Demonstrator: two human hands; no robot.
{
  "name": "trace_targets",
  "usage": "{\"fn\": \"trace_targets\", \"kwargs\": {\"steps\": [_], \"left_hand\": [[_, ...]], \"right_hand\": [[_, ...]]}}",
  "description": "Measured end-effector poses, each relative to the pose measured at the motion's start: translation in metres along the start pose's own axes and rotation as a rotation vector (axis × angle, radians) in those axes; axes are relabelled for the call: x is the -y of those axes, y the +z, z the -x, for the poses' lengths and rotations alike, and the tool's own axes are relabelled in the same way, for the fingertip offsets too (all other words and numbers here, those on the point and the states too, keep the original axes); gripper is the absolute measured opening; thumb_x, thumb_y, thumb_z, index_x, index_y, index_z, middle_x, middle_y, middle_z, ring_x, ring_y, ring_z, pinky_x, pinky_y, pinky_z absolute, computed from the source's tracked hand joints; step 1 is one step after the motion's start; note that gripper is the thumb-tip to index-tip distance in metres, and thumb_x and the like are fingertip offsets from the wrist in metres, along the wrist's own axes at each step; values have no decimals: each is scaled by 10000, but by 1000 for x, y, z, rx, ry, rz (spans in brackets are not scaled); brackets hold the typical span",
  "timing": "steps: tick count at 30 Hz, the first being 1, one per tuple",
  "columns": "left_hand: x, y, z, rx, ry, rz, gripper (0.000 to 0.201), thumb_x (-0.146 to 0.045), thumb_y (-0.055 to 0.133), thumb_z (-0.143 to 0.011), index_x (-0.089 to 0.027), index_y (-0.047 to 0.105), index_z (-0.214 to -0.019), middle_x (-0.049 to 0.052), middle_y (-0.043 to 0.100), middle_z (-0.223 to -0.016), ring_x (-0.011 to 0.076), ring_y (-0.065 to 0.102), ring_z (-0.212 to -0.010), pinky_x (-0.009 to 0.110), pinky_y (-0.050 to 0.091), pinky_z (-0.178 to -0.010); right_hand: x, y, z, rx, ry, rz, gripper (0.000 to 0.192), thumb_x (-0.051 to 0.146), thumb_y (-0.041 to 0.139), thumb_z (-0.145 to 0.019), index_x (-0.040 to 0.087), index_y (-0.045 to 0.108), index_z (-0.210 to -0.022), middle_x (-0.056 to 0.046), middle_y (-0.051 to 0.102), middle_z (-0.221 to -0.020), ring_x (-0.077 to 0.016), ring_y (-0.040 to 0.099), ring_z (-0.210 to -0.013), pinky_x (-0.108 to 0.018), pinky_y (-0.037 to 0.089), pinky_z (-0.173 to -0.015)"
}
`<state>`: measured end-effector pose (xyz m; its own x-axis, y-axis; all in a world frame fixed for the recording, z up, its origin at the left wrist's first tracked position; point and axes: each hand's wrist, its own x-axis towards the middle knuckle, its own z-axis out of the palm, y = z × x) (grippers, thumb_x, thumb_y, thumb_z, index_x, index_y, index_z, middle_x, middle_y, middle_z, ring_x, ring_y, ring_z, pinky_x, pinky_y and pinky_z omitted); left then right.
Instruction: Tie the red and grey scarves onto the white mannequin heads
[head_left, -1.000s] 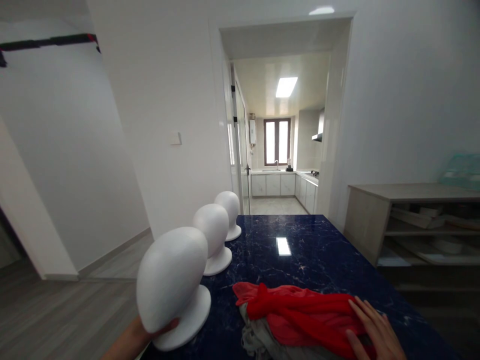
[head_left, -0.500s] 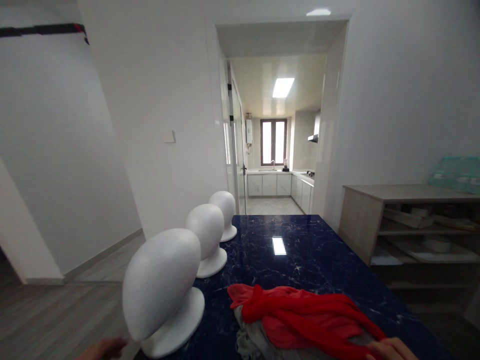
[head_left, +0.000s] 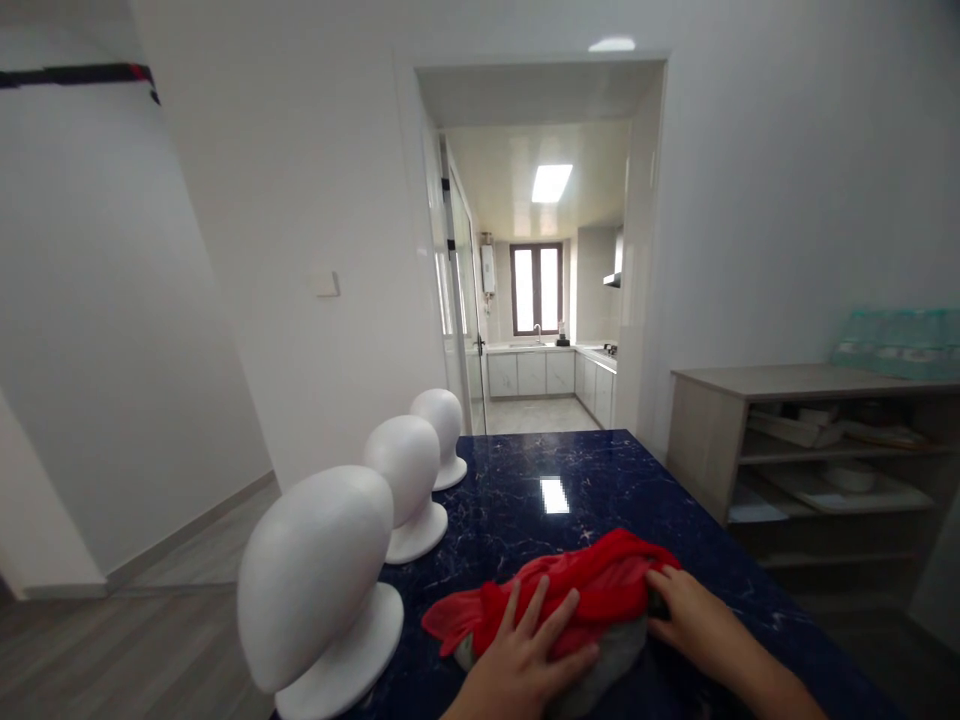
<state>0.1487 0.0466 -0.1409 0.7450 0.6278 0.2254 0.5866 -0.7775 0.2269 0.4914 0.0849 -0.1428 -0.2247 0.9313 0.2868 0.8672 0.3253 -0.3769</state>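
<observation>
A bundle of red cloth (head_left: 600, 560) lies on the dark blue marbled table, with a grey cloth (head_left: 611, 655) showing beneath it. My left hand (head_left: 521, 655) rests on top of the red cloth, fingers spread and stretched out. At the bundle's right end, my right hand (head_left: 686, 605) grips the edge between fingers and thumb. To the left stand three white foam mannequin heads: a near one (head_left: 315, 570), a middle one (head_left: 405, 470) and a far one (head_left: 439, 420).
The table (head_left: 510, 470) runs forward toward a doorway into a kitchen. On the right, a wooden shelf unit (head_left: 701, 440) holds trays and a bowl, with wrapped bottles (head_left: 900, 342) on top. A white wall is on the left.
My left hand has come from the lower left onto the red cloth. My right hand has moved up and left with the cloth's right end, leaving the bundle more compact.
</observation>
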Motion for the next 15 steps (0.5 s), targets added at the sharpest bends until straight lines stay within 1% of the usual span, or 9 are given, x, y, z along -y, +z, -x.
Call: {"fn": "trace_targets", "kwargs": {"steps": [1, 3, 4, 6, 9, 10, 12, 14, 15], "left_hand": [[0, 3, -19, -1, -27, -1, 739, -390, 728, -917, -536, 408, -1566, -30, 120, -1775, 500, 86, -1607, 828, 97, -1215], [5, 10, -50, -43, -159, -18, 774, -404, 743, -889, -481, 412, -1584, -14, 95, -1783, 520, 59, -1602, 816, 78, -1227], [10, 12, -64, -66, -244, -38, 743, -388, 727, -893, -444, 444, -1577, 6, 125, -1782, 527, 77, -1598, 804, 88, -1233], [22, 14, -89, -93, -407, -98, 636, -357, 681, -911, -352, 540, -1531, 70, 220, -1764, 549, 145, -1578, 790, 138, -1227], [44, 3, -123, -131, -604, -205, 470, -350, 596, -970, -267, 641, -1430, 142, 364, -1702, 564, 283, -1525, 787, 241, -1179], [50, -3, -132, -148, -664, -231, 427, -347, 580, -992, -264, 654, -1404, 149, 421, -1668, 544, 350, -1498, 772, 291, -1161], [61, -18, -147, -179, -761, -259, 379, -350, 610, -1011, -254, 649, -1376, 143, 542, -1561, 447, 506, -1406, 692, 423, -1116], [69, -31, -157, -202, -810, -262, 385, -366, 678, -996, -226, 632, -1352, 118, 626, -1429, 334, 620, -1266, 575, 543, -1033], [72, -36, -160, -215, -816, -262, 395, -375, 698, -988, -214, 626, -1341, 106, 647, -1377, 297, 647, -1207, 532, 577, -989]], "right_hand": [[8, 2, -21, 21, -29, -21, 398, 209, 633, -808, 210, 749, -1189, -119, 755, -1205, -280, 698, -1150, -377, 528, -1012], [17, 8, -59, 31, -111, -84, 429, 185, 565, -870, 170, 715, -1272, -138, 730, -1287, -258, 667, -1226, -366, 486, -1082], [19, 12, -74, 7, -130, -105, 466, 173, 531, -894, 149, 684, -1333, -148, 701, -1354, -253, 637, -1282, -369, 460, -1121], [15, 22, -95, -78, -99, -112, 538, 159, 484, -918, 111, 611, -1438, -163, 645, -1446, -257, 584, -1359, -395, 415, -1179], [-3, 38, -105, -176, -9, -103, 544, 173, 474, -929, 114, 601, -1456, -156, 668, -1406, -273, 602, -1320, -426, 420, -1178], [-9, 41, -104, -185, -2, -109, 526, 188, 485, -930, 134, 622, -1434, -144, 685, -1375, -274, 617, -1292, -424, 433, -1165], [-21, 45, -102, -196, 1, -122, 484, 208, 502, -926, 170, 662, -1382, -127, 706, -1327, -277, 633, -1254, -421, 456, -1137], [-30, 45, -100, -216, 32, -128, 455, 216, 491, -931, 177, 679, -1343, -126, 716, -1289, -282, 645, -1222, -423, 480, -1105], [-33, 44, -101, -227, 57, -127, 443, 219, 481, -936, 173, 683, -1327, -130, 719, -1271, -286, 651, -1205, -427, 491, -1088]]}}
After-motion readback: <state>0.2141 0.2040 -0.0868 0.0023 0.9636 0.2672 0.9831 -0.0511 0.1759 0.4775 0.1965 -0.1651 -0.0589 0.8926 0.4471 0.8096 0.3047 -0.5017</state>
